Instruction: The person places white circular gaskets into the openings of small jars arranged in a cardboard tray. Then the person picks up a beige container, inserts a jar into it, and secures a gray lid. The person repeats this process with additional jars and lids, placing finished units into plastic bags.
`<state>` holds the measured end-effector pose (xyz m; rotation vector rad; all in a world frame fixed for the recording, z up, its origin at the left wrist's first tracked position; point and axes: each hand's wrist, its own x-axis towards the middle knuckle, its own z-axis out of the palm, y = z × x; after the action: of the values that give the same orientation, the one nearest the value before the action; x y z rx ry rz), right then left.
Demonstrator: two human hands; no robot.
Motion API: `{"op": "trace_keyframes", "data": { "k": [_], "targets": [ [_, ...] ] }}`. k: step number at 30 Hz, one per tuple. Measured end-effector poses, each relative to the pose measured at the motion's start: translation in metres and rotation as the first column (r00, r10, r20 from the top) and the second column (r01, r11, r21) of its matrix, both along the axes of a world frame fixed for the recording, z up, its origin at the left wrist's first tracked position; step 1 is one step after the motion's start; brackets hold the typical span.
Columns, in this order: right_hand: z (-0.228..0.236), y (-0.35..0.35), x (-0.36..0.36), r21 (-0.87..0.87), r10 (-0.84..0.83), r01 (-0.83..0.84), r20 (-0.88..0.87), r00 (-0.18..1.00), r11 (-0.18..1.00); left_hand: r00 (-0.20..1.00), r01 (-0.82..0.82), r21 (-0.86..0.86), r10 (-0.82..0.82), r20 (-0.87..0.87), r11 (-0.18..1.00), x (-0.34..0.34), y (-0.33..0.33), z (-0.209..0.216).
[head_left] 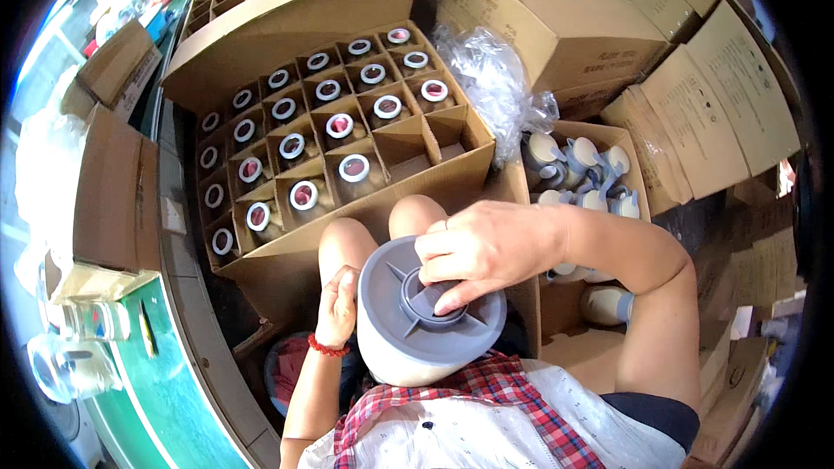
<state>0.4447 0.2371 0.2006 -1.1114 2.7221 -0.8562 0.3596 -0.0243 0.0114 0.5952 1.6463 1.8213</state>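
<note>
On my lap stands a wide round container (402, 363), cream-coloured below, with a grey ribbed disc on top. My left hand (337, 307) holds its left side, fingers along the wall; a red bead bracelet circles that wrist. With my right hand (486, 252) I grip the grey raised centre piece (424, 302) inside the disc's ring. Part of that piece is hidden under my fingers. Beyond my knees, a divided cardboard box (382, 189) holds rows of jars (354, 168) with white rims, some showing pink inside. A few compartments at its near right hold no jar.
To the right, an open carton (645, 178) is filled with cream jugs (593, 200) with grey parts; another cream jug (605, 305) lies nearer me. Crumpled clear plastic (486, 69) sits behind. At left, a green-topped table (165, 382) carries clear jars (74, 369). Cartons (556, 26) stack at the back.
</note>
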Motion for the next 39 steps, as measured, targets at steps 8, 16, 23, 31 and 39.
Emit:
{"op": "trace_keyframes", "data": {
  "k": [8,16,23,31,39],
  "targets": [
    [-0.053,0.023,-0.005,0.138,-0.35,0.321,0.354,0.868,0.937,0.908,-0.327,-0.472,0.134,-0.396,0.819,0.038,-0.016,0.071],
    [-0.073,0.055,-0.033,0.185,-0.375,0.334,0.614,0.695,0.924,0.918,-0.193,-0.401,0.021,-0.397,0.895,0.047,-0.018,0.091],
    [-0.132,0.253,-0.107,0.106,-0.915,0.994,-0.402,0.019,-0.026,0.862,-0.257,-0.328,0.369,0.347,0.909,0.006,-0.009,0.056],
    [-0.114,0.209,-0.162,-0.676,-0.525,0.713,0.682,0.509,-0.187,0.989,-0.125,-0.256,0.1,-0.107,0.959,-0.092,-0.03,0.059],
    [-0.099,0.045,-0.138,-0.791,-0.195,0.577,0.545,0.816,0.205,0.963,0.003,-0.18,-0.051,-0.264,0.984,-0.174,0.136,0.033]
  ]
}}
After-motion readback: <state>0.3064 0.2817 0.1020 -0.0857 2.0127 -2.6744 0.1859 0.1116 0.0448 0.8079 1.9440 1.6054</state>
